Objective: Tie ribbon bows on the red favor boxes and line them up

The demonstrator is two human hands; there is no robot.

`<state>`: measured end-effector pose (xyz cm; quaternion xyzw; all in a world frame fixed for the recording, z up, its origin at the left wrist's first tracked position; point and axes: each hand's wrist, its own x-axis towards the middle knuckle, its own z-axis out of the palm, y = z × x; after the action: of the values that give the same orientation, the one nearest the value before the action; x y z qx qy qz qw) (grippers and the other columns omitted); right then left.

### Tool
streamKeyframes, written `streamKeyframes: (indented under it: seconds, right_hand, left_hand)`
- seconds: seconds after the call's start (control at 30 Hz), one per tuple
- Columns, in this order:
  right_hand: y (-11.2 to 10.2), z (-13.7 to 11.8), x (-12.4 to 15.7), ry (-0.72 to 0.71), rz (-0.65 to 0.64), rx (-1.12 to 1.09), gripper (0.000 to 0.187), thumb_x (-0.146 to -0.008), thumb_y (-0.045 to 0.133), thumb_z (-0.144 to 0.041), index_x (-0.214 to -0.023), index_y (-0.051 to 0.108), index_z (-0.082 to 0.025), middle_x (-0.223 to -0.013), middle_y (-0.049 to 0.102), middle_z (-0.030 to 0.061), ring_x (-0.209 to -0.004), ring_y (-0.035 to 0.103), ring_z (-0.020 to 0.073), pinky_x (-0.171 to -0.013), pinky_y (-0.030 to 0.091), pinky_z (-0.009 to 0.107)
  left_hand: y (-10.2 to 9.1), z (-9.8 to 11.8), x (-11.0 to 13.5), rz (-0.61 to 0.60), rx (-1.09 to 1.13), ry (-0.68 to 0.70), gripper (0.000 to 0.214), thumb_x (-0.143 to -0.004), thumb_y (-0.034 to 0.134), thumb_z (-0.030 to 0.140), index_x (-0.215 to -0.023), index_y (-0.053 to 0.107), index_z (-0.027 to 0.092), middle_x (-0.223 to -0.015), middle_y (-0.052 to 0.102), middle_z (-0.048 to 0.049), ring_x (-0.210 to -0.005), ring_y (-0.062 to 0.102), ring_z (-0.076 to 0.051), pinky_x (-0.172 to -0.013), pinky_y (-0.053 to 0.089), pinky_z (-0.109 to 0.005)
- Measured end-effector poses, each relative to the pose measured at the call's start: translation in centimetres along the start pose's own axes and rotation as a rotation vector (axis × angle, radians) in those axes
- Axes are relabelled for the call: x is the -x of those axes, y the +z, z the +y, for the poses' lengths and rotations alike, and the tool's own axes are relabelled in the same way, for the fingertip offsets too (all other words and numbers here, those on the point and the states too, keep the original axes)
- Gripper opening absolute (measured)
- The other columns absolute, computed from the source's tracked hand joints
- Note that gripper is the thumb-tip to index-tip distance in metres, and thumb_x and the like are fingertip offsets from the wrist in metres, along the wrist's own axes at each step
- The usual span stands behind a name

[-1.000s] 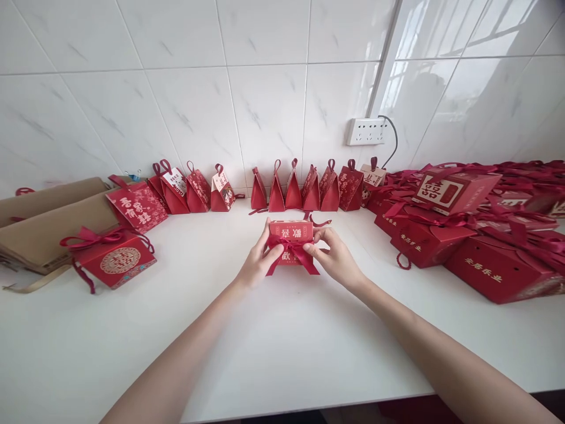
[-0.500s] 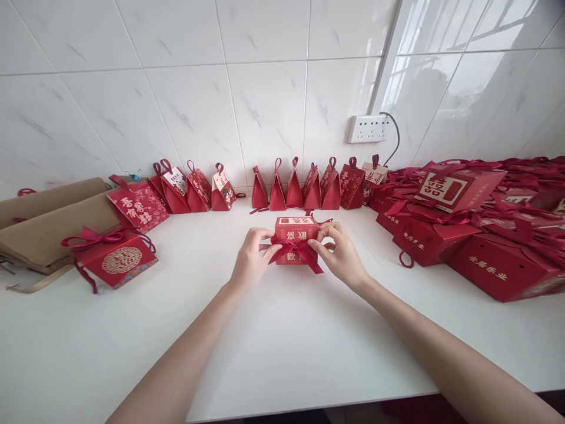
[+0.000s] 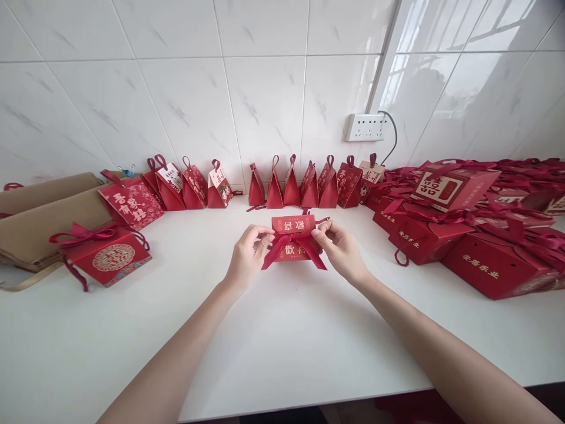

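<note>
A small red gift box (image 3: 293, 225) with gold characters stands on the white table (image 3: 282, 341) in the middle. A dark red ribbon (image 3: 295, 246) is tied across its front, its two tails hanging down. My left hand (image 3: 247, 254) pinches the ribbon's left loop at the box's left side. My right hand (image 3: 339, 247) pinches the right loop at the box's right side. Both hands have their fingers closed on the ribbon.
A row of small red pyramid favour boxes (image 3: 282, 188) lines the tiled wall. At the left lie brown paper bags (image 3: 39, 224), a flat red box (image 3: 130, 203) and a ribboned red box (image 3: 103, 256). Larger red boxes (image 3: 468, 218) pile up at the right below a wall socket (image 3: 365, 127).
Both hands have drawn slightly apart on the ribbon loops. The bow has tightened and its tails spread wider over the box front.
</note>
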<state>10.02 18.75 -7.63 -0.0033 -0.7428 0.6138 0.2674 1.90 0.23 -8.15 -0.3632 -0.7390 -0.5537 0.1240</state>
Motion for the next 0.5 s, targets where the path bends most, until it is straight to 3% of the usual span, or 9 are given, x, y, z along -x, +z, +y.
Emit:
streamKeyframes:
  seconds: [0.2, 0.3, 0.5]
  right_hand:
    - [-0.32, -0.36, -0.14, -0.025, 0.025, -0.051, 0.039, -0.074, 0.063, -0.056, -0.068, 0.047, -0.02, -0.057, 0.05, -0.0032, -0.052, 0.047, 0.0099, -0.05, 0.042, 0.025]
    - [-0.4, -0.45, -0.28, -0.012, 0.031, -0.066, 0.039, -0.072, 0.066, -0.054, -0.067, 0.048, -0.02, -0.055, 0.048, -0.0042, -0.05, 0.047, 0.0094, -0.05, 0.043, 0.025]
    - [-0.16, -0.51, 0.11, -0.016, 0.0, -0.05, 0.036, -0.077, 0.059, -0.055, -0.076, 0.052, -0.019, -0.073, 0.056, 0.0005, -0.057, 0.05, 0.01, -0.053, 0.046, 0.025]
  left_hand:
    - [-0.1, -0.02, -0.02, 0.008, -0.114, 0.017, 0.032, -0.089, 0.043, 0.044, -0.07, 0.049, 0.019, -0.072, 0.049, -0.0001, -0.065, 0.048, -0.012, -0.059, 0.042, -0.022]
    - [0.03, 0.19, 0.09, -0.024, -0.1, -0.014, 0.031, -0.09, 0.042, 0.044, -0.071, 0.046, 0.02, -0.071, 0.047, 0.0007, -0.061, 0.044, -0.011, -0.057, 0.04, -0.022]
    - [0.37, 0.55, 0.55, -0.056, -0.1, 0.002, 0.031, -0.091, 0.038, 0.04, -0.066, 0.037, 0.021, -0.065, 0.042, 0.0012, -0.059, 0.042, -0.012, -0.057, 0.038, -0.024]
